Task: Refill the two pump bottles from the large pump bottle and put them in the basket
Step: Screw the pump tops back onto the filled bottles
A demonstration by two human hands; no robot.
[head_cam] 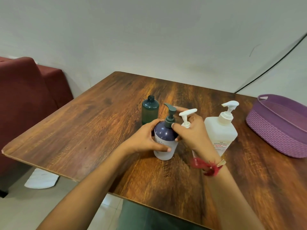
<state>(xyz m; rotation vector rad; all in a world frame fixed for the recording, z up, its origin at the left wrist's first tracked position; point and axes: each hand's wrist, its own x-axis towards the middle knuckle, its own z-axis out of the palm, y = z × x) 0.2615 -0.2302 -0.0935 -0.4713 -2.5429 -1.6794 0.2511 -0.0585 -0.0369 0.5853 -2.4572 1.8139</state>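
Presently I read the step as opening the second small bottle. My left hand [146, 140] wraps round the purple pump bottle [164, 135], which stands upright at mid-table [99, 130]. My right hand [194, 133] grips a loose white pump [187, 113] among its fingers, with the thumb set against the collar of the dark pump [170, 116]. The green bottle [150, 112] stands just behind, its neck uncapped. The large pump bottle [221, 131] stands just right of my right hand, and the purple basket [274, 135] lies further right. Both forearms reach in from below, wrists near level. Next, I judge, the collar needs unscrewing while the left hand steadies the bottle; the carried pump may hamper that twist.
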